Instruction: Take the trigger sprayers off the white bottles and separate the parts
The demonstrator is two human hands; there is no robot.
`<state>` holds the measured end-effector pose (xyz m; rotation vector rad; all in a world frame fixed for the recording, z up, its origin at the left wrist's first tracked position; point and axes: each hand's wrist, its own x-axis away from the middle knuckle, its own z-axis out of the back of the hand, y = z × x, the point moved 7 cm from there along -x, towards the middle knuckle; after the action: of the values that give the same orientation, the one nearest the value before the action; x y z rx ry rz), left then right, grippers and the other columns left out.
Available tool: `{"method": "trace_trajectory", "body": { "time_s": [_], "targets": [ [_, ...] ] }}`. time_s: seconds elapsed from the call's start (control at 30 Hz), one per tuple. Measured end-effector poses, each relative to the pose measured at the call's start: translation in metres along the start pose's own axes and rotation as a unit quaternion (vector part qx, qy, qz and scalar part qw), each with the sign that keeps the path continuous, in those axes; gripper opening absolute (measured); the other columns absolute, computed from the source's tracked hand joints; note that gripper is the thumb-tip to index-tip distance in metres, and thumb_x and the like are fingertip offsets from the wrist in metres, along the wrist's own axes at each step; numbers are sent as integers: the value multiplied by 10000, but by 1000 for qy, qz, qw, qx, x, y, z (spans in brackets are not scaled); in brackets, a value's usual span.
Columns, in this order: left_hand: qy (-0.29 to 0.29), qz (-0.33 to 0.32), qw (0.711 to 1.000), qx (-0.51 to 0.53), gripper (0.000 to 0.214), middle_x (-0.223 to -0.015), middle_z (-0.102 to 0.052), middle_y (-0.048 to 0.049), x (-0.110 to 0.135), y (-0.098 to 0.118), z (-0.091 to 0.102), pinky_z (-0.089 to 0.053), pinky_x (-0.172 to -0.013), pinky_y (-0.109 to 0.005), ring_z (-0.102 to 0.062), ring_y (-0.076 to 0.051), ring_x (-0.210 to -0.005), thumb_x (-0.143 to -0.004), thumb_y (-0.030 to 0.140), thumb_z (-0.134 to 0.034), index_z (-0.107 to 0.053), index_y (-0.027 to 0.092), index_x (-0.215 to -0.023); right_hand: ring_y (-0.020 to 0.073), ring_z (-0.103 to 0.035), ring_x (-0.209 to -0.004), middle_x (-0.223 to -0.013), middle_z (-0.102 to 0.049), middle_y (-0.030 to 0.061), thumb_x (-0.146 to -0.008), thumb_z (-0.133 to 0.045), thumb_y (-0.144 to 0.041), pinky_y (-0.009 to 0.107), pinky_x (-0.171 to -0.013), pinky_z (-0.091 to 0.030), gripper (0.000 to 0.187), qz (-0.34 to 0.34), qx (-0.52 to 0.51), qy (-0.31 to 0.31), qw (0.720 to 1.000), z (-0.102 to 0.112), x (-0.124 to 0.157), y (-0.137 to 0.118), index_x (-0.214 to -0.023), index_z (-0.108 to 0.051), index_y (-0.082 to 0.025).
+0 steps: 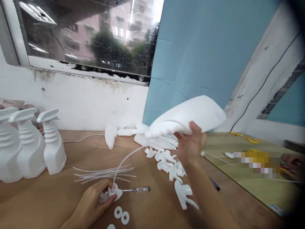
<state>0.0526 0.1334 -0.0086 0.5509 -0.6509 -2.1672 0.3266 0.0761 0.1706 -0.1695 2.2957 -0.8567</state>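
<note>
In my right hand [192, 143] I hold a white plastic bottle [188, 114], tilted nearly on its side with its neck pointing left and down. My left hand [97, 198] grips a white spray trigger head [113, 190] low over the table. A thin white dip tube [125, 158] curves up from that head, its far end at the bottle's mouth; whether it is inside I cannot tell. Right beside the spray head lies a screwdriver [140, 189] with a clear handle. Several loose white tubes [105, 175] lie behind my left hand.
Assembled spray bottles [53, 143] stand at the left. White bottles [126, 131] lie along the back, with loose trigger heads [166, 157] on the right. White ring washers [118, 212] lie at the front. Beyond the table's right edge, another person's hand [292, 163] shows near yellow items.
</note>
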Motion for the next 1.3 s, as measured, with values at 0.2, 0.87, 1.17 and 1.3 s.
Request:
{"method": "trace_trajectory", "body": {
  "time_s": [0.2, 0.87, 1.17, 1.3],
  "targets": [
    [6, -1, 1000, 6, 160, -804, -620, 10, 1, -5, -4, -394, -680, -244, -568, -162, -742, -816, 365, -467, -525, 217, -832, 138, -590, -757, -923, -607, 14, -687, -607, -266, 205, -488, -504, 283, -5, -65, 25, 998, 6, 17, -20, -963, -577, -213],
    [8, 70, 982, 175, 292, -851, -662, -3, -1, -15, 0, -411, -686, -245, -585, -195, -773, -638, 264, -680, -613, 196, -914, 192, -566, -858, -972, -592, 40, -635, -680, -260, 292, -701, -491, 475, -128, 176, -335, 917, -51, 133, 66, -1045, -448, -197],
    [185, 241, 746, 593, 503, -784, -649, 3, -4, -57, 16, -475, -600, -173, -589, -95, -631, -587, 210, -756, -533, 164, -1035, 221, -567, -1003, -1073, -626, 20, -626, -741, -255, 380, -800, -511, 557, -360, -39, -177, 915, -7, 122, 122, -1128, -501, -261],
    [152, 283, 711, 626, 208, -695, -626, -2, -2, -63, 14, -477, -494, -166, -546, -70, -506, -764, 285, -598, -576, 142, -913, 207, -521, -1088, -1111, -614, -3, -723, -664, -360, 409, -854, -501, 376, -490, -115, -164, 849, 8, 152, 147, -1070, -550, -272]
  ]
}}
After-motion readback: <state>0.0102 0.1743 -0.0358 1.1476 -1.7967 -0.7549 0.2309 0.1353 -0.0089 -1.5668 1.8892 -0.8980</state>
